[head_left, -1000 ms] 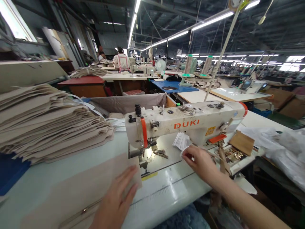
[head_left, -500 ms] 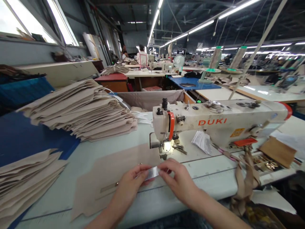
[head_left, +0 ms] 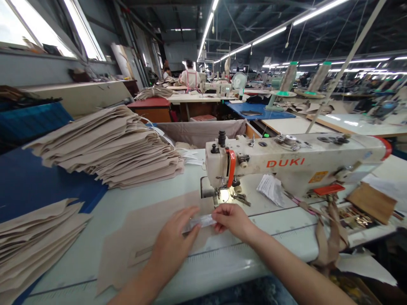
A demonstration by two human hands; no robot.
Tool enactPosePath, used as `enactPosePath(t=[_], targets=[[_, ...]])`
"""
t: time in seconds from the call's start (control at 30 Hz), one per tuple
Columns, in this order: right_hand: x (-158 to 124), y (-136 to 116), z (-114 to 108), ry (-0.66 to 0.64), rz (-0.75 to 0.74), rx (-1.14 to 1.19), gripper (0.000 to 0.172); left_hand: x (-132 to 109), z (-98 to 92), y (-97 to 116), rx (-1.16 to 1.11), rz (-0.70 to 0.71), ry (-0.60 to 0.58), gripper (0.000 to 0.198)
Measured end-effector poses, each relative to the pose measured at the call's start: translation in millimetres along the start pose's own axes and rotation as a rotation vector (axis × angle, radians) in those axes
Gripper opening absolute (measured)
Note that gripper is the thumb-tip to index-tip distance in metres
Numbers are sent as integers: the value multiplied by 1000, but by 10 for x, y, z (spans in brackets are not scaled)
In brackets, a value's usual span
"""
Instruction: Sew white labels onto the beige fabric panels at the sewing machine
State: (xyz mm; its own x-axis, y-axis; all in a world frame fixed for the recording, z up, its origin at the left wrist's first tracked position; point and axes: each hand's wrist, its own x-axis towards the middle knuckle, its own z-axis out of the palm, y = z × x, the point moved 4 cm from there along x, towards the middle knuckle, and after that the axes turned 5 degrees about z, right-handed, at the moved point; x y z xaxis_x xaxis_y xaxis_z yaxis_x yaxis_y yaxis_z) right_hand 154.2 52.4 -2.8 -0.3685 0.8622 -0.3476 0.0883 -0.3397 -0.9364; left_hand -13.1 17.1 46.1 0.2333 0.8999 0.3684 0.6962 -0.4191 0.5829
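Observation:
Pinched in the fingertips of my right hand [head_left: 231, 220] is a small, shiny whitish label [head_left: 206, 220], stretching leftward. My left hand [head_left: 174, 239] has its thumb and fingers apart around the label's left end; whether they touch it I cannot tell. Both hands are over a flat beige fabric piece [head_left: 127, 231] with a narrow slot [head_left: 144, 251] in it, partly covered by my left hand and forearm. Just beyond my right hand stands the needle area of a sewing machine [head_left: 251, 163], its lamp lit.
A tall stack of beige fabric pieces [head_left: 111, 144] lies at the left, with a smaller pile [head_left: 34, 241] nearer. Several white labels [head_left: 271, 189] rest under the machine arm. Beige strips [head_left: 332, 233] hang at the right beside a tray of metal parts [head_left: 358, 218].
My left hand has opened its fingers from the label and shifted slightly. My right hand keeps its pinch, and more of the label shows, now extended leftward.

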Motion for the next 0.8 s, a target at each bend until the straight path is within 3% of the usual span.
enactPosePath(t=[0.1, 0.17, 0.37, 0.43, 0.5, 0.6, 0.67, 0.8], targets=[[46, -9, 1, -11, 5, -10, 35, -53, 50, 199, 368, 507, 46, 28], [65, -27, 2, -12, 0, -30, 34, -55, 97, 245, 473, 640, 44, 31], [19, -123, -90, 119, -76, -140, 16, 112, 196, 143, 461, 651, 47, 29], [-101, -169, -143, 230, -225, -290, 13, 164, 259, 76, 414, 614, 12, 29], [-280, -198, -122, 270, -469, -561, 18, 195, 320, 17, 374, 571, -12, 28], [-535, -95, 24, 130, -732, -936, 24, 199, 378, -29, 358, 546, -31, 28], [-633, 1, 86, 65, -770, -1047, 28, 185, 390, -31, 370, 566, -50, 27], [-681, 60, 118, 70, -753, -1105, 33, 173, 365, -10, 385, 610, -82, 26]])
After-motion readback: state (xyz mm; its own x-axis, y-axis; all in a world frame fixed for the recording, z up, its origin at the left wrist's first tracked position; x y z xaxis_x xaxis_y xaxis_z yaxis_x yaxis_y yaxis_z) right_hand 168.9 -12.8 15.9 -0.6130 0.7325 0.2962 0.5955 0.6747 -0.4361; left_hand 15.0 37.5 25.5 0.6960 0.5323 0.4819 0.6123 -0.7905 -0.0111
